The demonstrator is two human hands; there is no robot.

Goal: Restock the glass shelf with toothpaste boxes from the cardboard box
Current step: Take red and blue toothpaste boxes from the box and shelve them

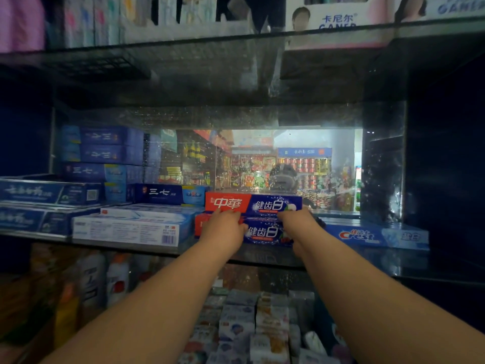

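Two red-and-blue toothpaste boxes lie stacked in the middle of the glass shelf (341, 261). The top red-and-blue box (253, 203) rests on the lower red-and-blue box (262, 232). My left hand (223, 228) grips the stack at its left part, fingers touching the bottom edge of the top box. My right hand (298, 222) holds the stack at its right part, covering the right end of the lower box. The cardboard box is out of view.
White toothpaste boxes (131, 227) and dark blue boxes (162, 193) fill the shelf to the left, with a taller blue stack (105, 153) behind. A Crest box (375, 236) lies to the right. A mirror backs the shelf. Bottles and packets sit on the shelf below.
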